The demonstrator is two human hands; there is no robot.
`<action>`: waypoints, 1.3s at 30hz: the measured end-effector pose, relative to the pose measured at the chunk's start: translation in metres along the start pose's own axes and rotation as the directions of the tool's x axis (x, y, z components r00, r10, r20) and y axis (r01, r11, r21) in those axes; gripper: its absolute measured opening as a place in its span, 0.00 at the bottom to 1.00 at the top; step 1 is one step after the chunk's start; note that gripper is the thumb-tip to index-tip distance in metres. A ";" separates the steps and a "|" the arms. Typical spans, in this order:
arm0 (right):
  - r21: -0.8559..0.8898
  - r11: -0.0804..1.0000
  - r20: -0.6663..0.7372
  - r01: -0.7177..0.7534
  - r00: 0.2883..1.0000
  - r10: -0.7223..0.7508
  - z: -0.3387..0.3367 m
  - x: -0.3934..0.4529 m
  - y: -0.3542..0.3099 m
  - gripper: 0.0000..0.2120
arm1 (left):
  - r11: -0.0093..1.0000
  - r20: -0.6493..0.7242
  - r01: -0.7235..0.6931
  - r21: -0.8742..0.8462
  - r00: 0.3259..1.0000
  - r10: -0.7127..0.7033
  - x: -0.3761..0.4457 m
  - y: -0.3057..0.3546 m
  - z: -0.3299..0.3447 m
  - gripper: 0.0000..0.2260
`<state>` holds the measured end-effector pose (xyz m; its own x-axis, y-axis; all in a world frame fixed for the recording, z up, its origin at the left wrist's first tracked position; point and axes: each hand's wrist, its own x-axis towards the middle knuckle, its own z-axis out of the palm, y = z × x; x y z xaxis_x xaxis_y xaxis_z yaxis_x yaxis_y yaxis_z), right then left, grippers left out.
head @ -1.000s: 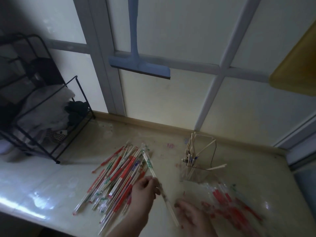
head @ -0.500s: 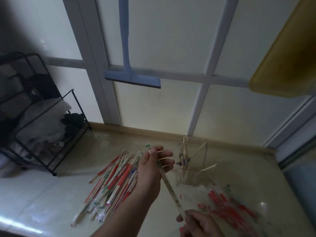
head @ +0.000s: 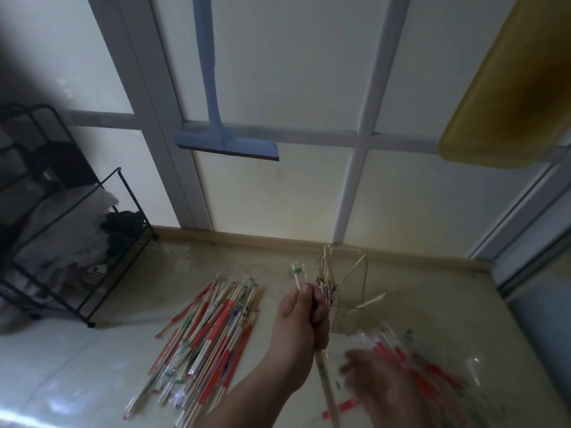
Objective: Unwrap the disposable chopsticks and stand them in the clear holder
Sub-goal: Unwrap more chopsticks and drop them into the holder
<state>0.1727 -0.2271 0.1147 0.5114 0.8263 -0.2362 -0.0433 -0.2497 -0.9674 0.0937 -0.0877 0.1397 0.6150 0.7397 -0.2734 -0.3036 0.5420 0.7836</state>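
Pale surface (head: 432,304) under a window. Your left hand (head: 301,316), fingers curled, grips one chopstick pair (head: 299,278) beside the clear holder (head: 346,291); right hand (head: 380,384) is blurred, fingers unclear. Strip any wrapper downward, then stand the pair upright.

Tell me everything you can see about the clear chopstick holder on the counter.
The clear holder is a see-through container, plastic or glass by its look, with a thin dark rim line at the top. It stands upright on the counter near the back wall, right of the pile of wrapped chopsticks. Bare wooden chopsticks stand in it, most bunched at its left side, a few leaning out to the right. The left hand, gripping a pair of chopsticks, is just in front of it; contact cannot be told.
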 end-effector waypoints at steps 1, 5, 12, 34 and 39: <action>0.005 0.999 -0.120 0.042 0.992 -0.041 -0.006 0.007 -0.013 0.11 | 0.999 0.057 0.016 0.041 0.998 -0.018 -0.001 -0.001 -0.001 0.13; -0.093 0.950 -0.191 0.298 0.931 -0.310 -0.025 0.029 -0.066 0.12 | 0.967 0.301 0.090 0.239 0.940 -0.162 -0.008 -0.011 0.002 0.14; 0.029 0.987 -0.079 0.159 0.984 -0.157 -0.033 0.049 -0.067 0.03 | 0.938 0.426 0.183 0.296 0.854 -0.301 -0.009 -0.016 0.013 0.12; -0.103 0.977 0.140 0.185 0.975 -0.170 -0.055 0.033 -0.019 0.12 | 0.858 0.383 0.357 0.369 0.783 -0.490 -0.009 -0.026 0.023 0.10; 0.119 0.985 -0.142 0.124 0.984 -0.107 -0.070 0.040 -0.027 0.29 | 0.861 0.405 0.302 0.409 0.786 -0.468 -0.002 -0.027 0.022 0.12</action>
<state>0.2549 -0.2225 0.1380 0.6296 0.7682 -0.1163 -0.0817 -0.0834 -0.9932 0.1165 -0.1126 0.1308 0.9198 0.1660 -0.3555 0.2220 0.5267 0.8205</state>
